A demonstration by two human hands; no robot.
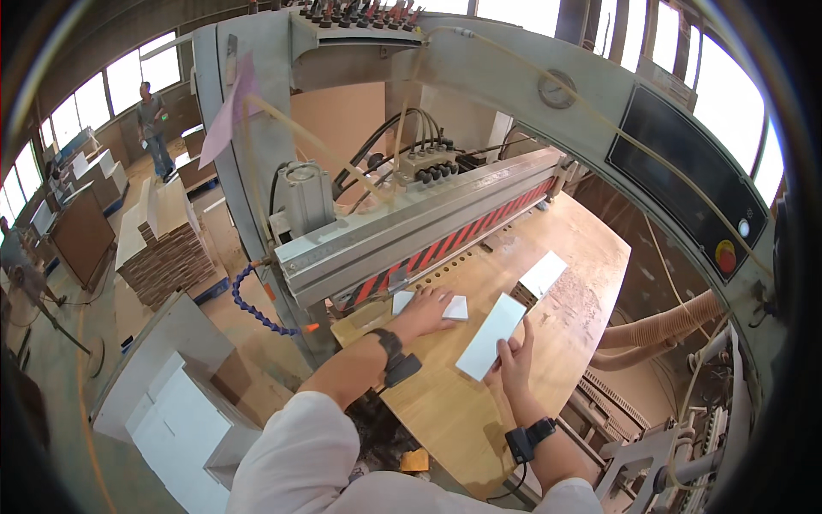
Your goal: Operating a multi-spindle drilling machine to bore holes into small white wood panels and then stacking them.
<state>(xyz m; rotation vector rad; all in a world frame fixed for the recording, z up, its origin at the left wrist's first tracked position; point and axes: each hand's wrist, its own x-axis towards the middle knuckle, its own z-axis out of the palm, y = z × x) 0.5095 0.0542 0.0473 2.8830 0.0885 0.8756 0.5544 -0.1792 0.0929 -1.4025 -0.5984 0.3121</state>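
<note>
My right hand [514,361] grips a narrow white panel [491,337] near its lower right edge, with the forefinger stretched along that edge. The panel is tilted above the wooden worktable [445,411]. Across a second white panel [457,307] lies my left hand [425,313], its fingers spread over the middle, so only the panel's two ends show. That panel lies on the table beside the machine's long beam [419,224]. Just beyond the panel in my right hand sits a small stack of white-topped pieces [543,274].
A red-and-black striped guard [454,248] runs along the beam. A blue jointed hose [248,307] with an orange tip hangs left of the table. A control panel with a red button [726,257] is at right. Stacked boards [167,248] and a standing person [152,128] are farther left.
</note>
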